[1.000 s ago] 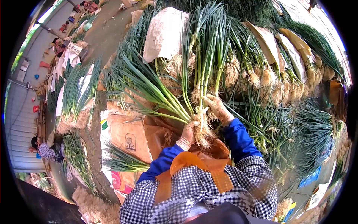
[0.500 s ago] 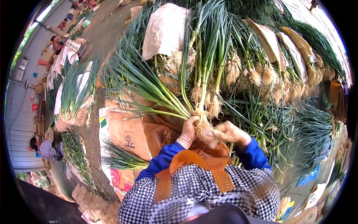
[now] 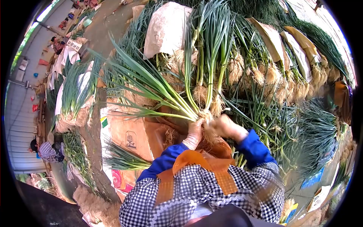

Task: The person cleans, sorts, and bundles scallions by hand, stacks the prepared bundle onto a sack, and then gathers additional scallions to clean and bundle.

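Note:
My left hand (image 3: 194,133) is closed around the root end of a bunch of green onions (image 3: 183,108), whose long leaves fan out up and to the left. A pale band (image 3: 205,113) appears to circle the stalks just above the roots. Beside it, on the right, my right hand (image 3: 228,128) is curled closed against the roots, slightly blurred. What its fingers pinch is hidden. Brown, stringy roots (image 3: 210,139) hang below and between my hands, over the orange apron (image 3: 223,149).
Several rooted bunches (image 3: 272,75) lie beyond my hands, some under a pale sack (image 3: 166,30). Loose greens (image 3: 264,128) spread to the right. A printed orange sack (image 3: 128,130) and a smaller bunch (image 3: 126,157) lie at left. Another person (image 3: 48,151) sits far left.
My right hand has moved up and left, closer to the stalks' base. My left hand has shifted slightly right and down, and the bunch's leaves have swung a little.

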The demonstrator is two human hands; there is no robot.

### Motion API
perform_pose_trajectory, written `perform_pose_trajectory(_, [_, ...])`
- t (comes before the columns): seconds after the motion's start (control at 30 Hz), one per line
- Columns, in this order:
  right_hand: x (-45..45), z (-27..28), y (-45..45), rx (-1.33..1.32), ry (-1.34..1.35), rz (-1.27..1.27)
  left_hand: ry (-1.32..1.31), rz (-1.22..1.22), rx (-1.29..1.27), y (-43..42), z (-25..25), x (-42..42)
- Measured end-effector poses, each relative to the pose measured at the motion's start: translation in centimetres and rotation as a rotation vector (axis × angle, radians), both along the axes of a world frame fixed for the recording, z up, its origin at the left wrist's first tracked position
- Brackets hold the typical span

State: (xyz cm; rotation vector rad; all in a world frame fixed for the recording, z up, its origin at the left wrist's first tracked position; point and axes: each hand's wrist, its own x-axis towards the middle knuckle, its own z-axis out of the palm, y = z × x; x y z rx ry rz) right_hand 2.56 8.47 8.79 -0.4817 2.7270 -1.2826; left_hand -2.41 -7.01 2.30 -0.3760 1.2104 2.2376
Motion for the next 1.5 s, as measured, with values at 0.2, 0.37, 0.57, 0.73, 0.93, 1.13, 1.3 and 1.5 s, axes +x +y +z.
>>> perform_pose_trajectory(0.2, [5.4,-2.2,6.7,0.653,-0.571,-0.041,-0.235,-0.257,0.382,-2.9,1.4,-2.8])
perform_pose_trajectory(0.37, [-3.5,-2.5,5.6,0.379,-0.034,-0.66,-0.28,-0.279,0.44,-4.9,4.5,-3.5])
perform_pose_trajectory(0.57, [-4.0,1.2,1.4,-0.681,-0.228,-0.691,-0.122,-0.327,0.33,-4.4,0.9,-4.2])
perform_pose_trajectory(0.73, [-3.1,2.8,-1.1,0.173,-0.042,-0.452,0.08,-0.165,0.033,-1.2,0.6,-1.5])
perform_pose_trajectory(0.93, [2.1,1.9,-0.3,-0.335,-0.044,0.335,-0.048,-0.119,-0.014,-1.2,0.4,-2.1])
perform_pose_trajectory(1.13, [-1.9,-1.1,8.2,0.429,-0.54,-0.451,-0.228,-0.337,0.651,-5.7,2.7,-4.9])
perform_pose_trajectory(1.3, [-11.6,-8.6,6.6,0.068,-0.367,-0.72,-0.189,-0.248,0.483,-3.9,0.8,-4.4])
perform_pose_trajectory(1.5, [-4.4,-1.1,3.1,-0.979,-0.357,-0.421,-0.235,-0.42,0.6,-2.9,2.0,-1.6])
